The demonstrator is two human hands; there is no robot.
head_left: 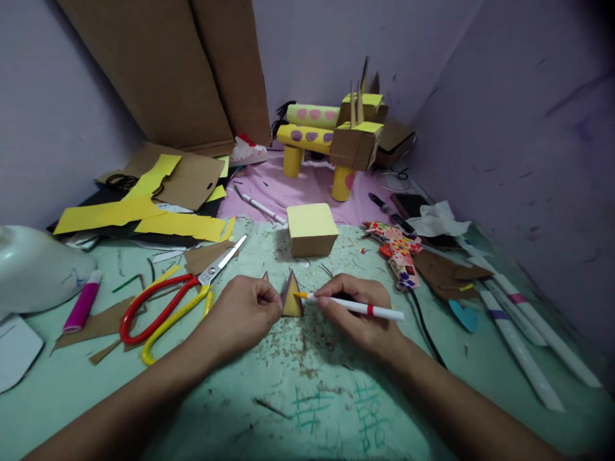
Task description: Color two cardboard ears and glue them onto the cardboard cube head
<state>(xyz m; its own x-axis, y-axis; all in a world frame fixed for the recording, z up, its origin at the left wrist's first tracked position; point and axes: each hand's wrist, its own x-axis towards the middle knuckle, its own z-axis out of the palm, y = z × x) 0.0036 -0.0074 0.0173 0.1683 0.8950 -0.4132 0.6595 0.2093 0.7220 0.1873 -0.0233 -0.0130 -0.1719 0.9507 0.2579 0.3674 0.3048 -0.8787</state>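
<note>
My right hand [358,310] pinches a white marker [369,309] with a red band, its orange-yellow tip touching a small cardboard triangle [292,298]. This triangle has a yellow face and purple edges. At its lower left side, my left hand [250,307] has its fingers curled closed, the fingertips holding the triangle's edge. The tip of a second triangle [266,276] shows behind that hand; the rest is hidden. Just beyond both hands sits a cardboard box [313,245] with a pale yellow top. Scissors [166,307] with red and yellow handles lie left of my left hand.
Yellow tube-and-box animal figures [355,147] stand at the back on pink cloth. A floral-wrapped glue gun [398,250] with a black cord lies at right, beside several white markers [521,349]. Yellow paper strips [110,214], cardboard and a magenta glue stick [82,304] are at left.
</note>
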